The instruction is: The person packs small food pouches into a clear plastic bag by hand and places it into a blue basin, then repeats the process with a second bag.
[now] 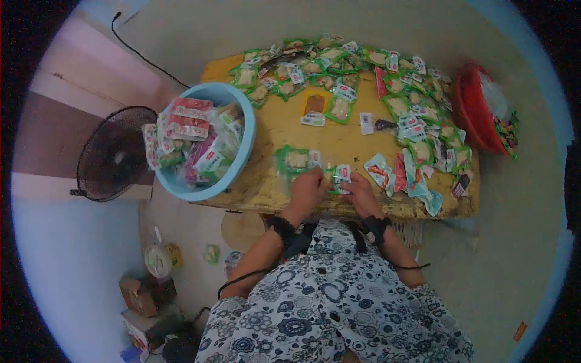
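My left hand (308, 190) is closed at the table's near edge, its fingers curled inward. Just beyond it is a green-edged food packet (297, 160), slightly blurred, with pale contents and a white label. What the left fingers grip is hidden. To the right, my right hand (361, 193) has its fingers closed at the lower right of a small green food packet (340, 174) with a white and red label. That packet sits between both hands. A yellow-edged packet (315, 104) with brown contents and a green packet (340, 107) lie farther back.
Many green food packets (396, 109) are heaped along the yellow table's (272, 130) back and right. Blue-white packets (379, 172) lie right of my hand. A blue basin (249, 130) full of packets stands left, a red basin (469, 115) right, a black fan (115, 154) far left.
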